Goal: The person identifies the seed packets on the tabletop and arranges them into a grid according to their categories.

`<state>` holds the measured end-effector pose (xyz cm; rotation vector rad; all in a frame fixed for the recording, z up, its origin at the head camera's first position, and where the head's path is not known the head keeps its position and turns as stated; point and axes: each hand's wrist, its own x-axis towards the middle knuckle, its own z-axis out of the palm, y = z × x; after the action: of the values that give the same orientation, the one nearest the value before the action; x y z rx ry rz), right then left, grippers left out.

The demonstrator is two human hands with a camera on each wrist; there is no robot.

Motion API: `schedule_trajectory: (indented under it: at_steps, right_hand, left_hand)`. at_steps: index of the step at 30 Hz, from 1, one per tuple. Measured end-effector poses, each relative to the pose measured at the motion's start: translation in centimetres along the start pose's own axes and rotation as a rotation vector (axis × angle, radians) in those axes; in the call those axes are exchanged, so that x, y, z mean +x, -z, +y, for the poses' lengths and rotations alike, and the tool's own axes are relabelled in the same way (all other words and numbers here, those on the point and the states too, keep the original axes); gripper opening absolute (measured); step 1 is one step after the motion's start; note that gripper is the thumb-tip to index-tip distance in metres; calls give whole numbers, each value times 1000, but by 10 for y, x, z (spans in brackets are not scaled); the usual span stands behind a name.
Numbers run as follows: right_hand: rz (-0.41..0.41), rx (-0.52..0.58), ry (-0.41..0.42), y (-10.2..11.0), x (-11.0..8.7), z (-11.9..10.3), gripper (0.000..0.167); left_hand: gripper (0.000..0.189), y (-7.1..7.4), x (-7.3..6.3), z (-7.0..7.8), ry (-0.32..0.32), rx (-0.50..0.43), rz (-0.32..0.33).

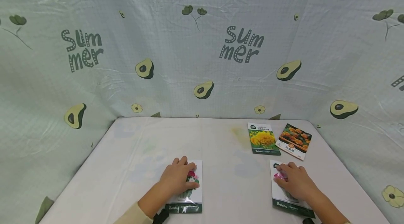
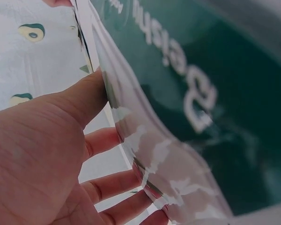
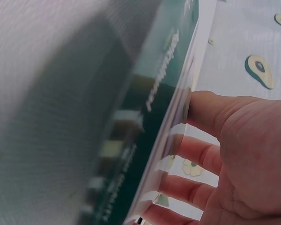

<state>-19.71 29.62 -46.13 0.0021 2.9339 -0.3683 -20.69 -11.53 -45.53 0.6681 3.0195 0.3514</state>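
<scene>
My left hand (image 1: 177,177) rests on a seed packet (image 1: 196,194) with red and white flowers and a green lower band, lying at the front middle of the table. Its thumb and fingertips touch the glossy face, where the left wrist view shows the green band (image 2: 234,89). My right hand (image 1: 296,181) lies over another seed packet (image 1: 276,191), this one with pink flowers, turned slightly at the front right. In the right wrist view the spread fingers (image 3: 189,190) meet that packet's face. Both hands cover part of the printed pictures.
Behind the right hand lie a yellow-flower seed packet (image 1: 263,139) and, tilted beside it, an orange-flower seed packet (image 1: 295,141). The white table (image 1: 135,168) ends at a hanging cloth (image 1: 176,48) printed with avocados. Dark wrist bands (image 1: 161,216) show at the wrists.
</scene>
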Motion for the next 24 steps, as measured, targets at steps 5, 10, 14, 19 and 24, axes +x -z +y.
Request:
schedule_trajectory:
  at_steps: [5, 10, 14, 19, 24]
  right_hand:
    - [-7, 4, 9, -2, 0, -2, 64]
    - [-4, 5, 14, -4, 0, -5, 62]
    - [6, 0, 27, -5, 0, -7, 61]
    - [14, 8, 40, -5, 0, -11, 57]
    - [15, 10, 31, -6, 1, -16, 53]
  left_hand:
    - [60, -2, 0, -1, -4, 1, 6]
    - [60, -2, -2, 0, -5, -6, 4]
    - [59, -3, -1, 0, -6, -5, 11]
    - [59, -4, 0, -1, -5, -5, 11]
    - [59, -4, 0, -1, -6, -7, 10]
